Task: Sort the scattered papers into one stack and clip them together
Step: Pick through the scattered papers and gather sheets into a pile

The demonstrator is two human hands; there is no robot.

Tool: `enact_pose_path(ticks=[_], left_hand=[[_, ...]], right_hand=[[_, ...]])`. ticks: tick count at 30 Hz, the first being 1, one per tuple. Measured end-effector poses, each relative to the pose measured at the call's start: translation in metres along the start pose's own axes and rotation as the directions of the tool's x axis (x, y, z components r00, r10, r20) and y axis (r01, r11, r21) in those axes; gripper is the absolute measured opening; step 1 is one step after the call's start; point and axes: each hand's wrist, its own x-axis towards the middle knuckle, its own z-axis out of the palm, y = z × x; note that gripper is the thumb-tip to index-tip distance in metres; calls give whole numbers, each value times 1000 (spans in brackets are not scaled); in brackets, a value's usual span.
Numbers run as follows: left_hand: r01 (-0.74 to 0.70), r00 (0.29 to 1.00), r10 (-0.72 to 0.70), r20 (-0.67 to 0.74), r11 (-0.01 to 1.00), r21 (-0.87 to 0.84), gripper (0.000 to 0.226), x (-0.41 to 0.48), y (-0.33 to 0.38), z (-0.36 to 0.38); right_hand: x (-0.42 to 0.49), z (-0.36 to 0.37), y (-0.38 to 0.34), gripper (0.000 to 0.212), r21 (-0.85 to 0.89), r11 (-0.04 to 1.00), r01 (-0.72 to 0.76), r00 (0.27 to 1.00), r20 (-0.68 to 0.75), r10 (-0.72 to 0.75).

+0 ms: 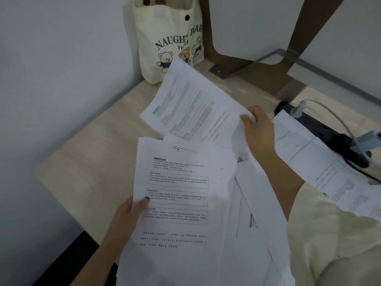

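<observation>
Left hand (126,212) gripping stack (177,203) at its left edge, thumb lying on top, other fingers hidden beneath. Right hand (258,129) pinching single sheet (191,104) by its corner, sheet curling, lifted above table's (88,153) far side. Loose papers (334,174) lying toward right edge, beside power strip (321,129). Paper probably handling light, floppy, sliding sheet on sheet. Best taking by edges, squaring before clipping.

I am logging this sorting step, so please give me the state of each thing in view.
Left hand: grips the stack, thumb on top.
Stack: held, sheets unevenly aligned, no clip seen.
Right hand: pinches the lifted sheet at its edge.
Lifted sheet: raised above the desk, tilted.
Loose sheets: scattered, overlapping on the desk.
Tote bag: upright by the wall.
Power strip: plugs inserted.
</observation>
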Motion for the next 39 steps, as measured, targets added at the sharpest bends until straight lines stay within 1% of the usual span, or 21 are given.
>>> enact_pose_path(ticks=[2, 4, 6, 8, 9, 10, 11, 13, 15, 18, 20, 22, 25, 29, 32, 35, 37, 39], left_hand=[[16, 1000, -16, -6, 999, -38, 15, 0, 1, 1], [24, 1000, -24, -2, 997, -74, 14, -2, 3, 2], [15, 1000, -13, 15, 995, -103, 16, -4, 5, 3], [7, 1000, -4, 27, 991, -132, 20, -8, 7, 4], [7, 999, -2, 33, 989, -146, 21, -9, 7, 4], [7, 999, -1, 39, 987, -158, 20, -11, 7, 5], [8, 999, 0, 44, 985, -172, 19, -12, 7, 5], [16, 999, -6, 50, 981, -193, 20, -15, 6, 7], [32, 997, -18, 68, 978, -208, 24, -18, 5, 8], [41, 995, -20, 98, 974, -222, 22, -21, 4, 8], [34, 994, -10, 107, 973, -227, 22, -23, 5, 6], [40, 993, -13, 115, 972, -233, 22, -22, 6, 5], [51, 989, -14, 148, 968, -247, 30, -18, 9, 4], [95, 982, -45, 182, 957, -273, 27, -9, 13, 5], [136, 975, -79, 207, 952, -274, 38, 1, 15, 3], [169, 958, -78, 276, 930, -325, 36, 7, 18, -2], [132, 963, -69, 261, 963, -235, 36, 9, 19, -6], [34, 969, -6, 245, 994, -107, 37, 14, 15, -14]], right_hand=[[1, -23, -4, 8, 174, 985, -18, 995, -94, 34], [-3, -46, -6, 2, 275, 961, -19, 984, -165, 67], [-13, -65, -4, 8, 381, 923, -54, 970, -200, 139], [-28, -79, 2, 14, 536, 833, -137, 948, -173, 267], [-37, -85, 7, 13, 606, 774, -187, 933, -138, 334], [-46, -89, 11, 10, 649, 725, -233, 916, -103, 387], [-56, -91, 17, 7, 657, 704, -269, 903, -83, 422], [-79, -90, 30, 3, 627, 710, -322, 884, -69, 462], [-104, -82, 39, 4, 609, 699, -376, 869, -31, 494], [-129, -76, 47, 12, 631, 640, -438, 818, -16, 575], [-135, -79, 50, 6, 683, 577, -448, 778, -20, 628], [-140, -78, 53, 8, 695, 548, -466, 761, -1, 649], [-154, -63, 55, 10, 603, 610, -515, 776, 25, 630], [-192, -28, 52, 10, 431, 711, -555, 814, 103, 572], [-217, 3, 49, 10, 322, 751, -577, 814, 147, 562], [-234, 27, 43, 10, 221, 794, -566, 824, 146, 547], [-242, 37, 36, 12, 196, 813, -549, 836, 156, 527], [-246, 41, 28, 11, 193, 817, -543, 839, 161, 520]])
